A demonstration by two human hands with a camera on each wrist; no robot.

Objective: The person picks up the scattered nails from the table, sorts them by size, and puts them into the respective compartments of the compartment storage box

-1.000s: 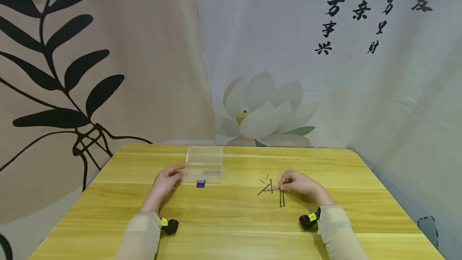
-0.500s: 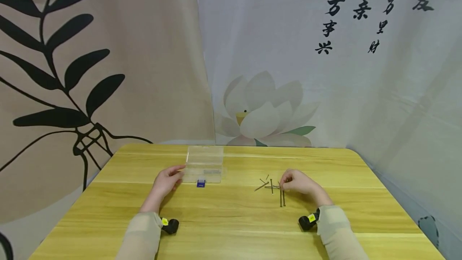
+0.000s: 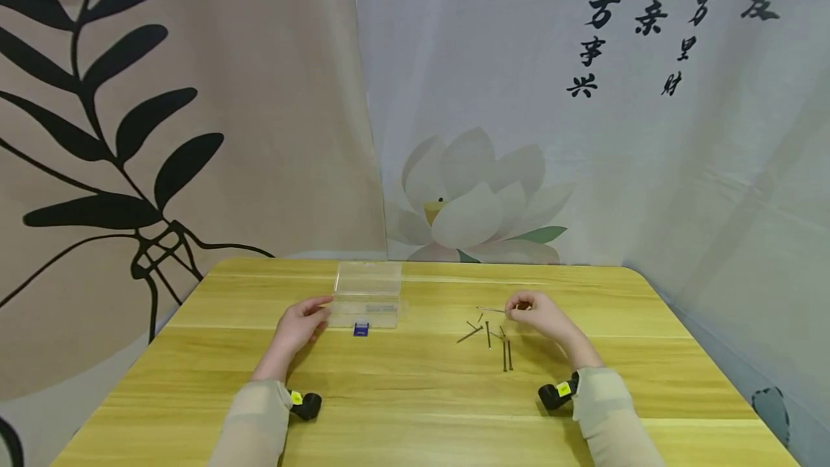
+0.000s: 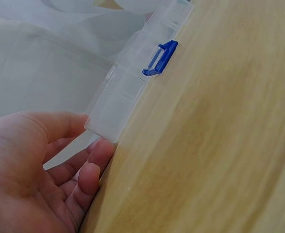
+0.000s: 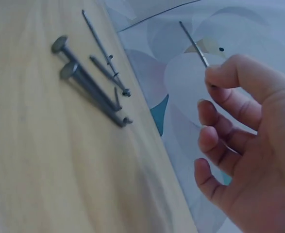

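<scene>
Clear box [image 4: 115, 104] cropped atop left wrist view.

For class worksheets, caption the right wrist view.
Right hand pinches thin grey metal nail; thicker grey nails lie on pale wooden table.

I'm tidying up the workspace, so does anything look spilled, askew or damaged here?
Only the loose nails look untidy: they point at mixed angles on the table, outside the clear box. No damage is evident in these views.

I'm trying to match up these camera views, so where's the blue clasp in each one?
Head: blue clasp in the lower half, left of centre.
Left wrist: upper half, slightly right of centre.
Right wrist: not in it.
Shared landmark: the wooden tabletop, in all three.
</scene>
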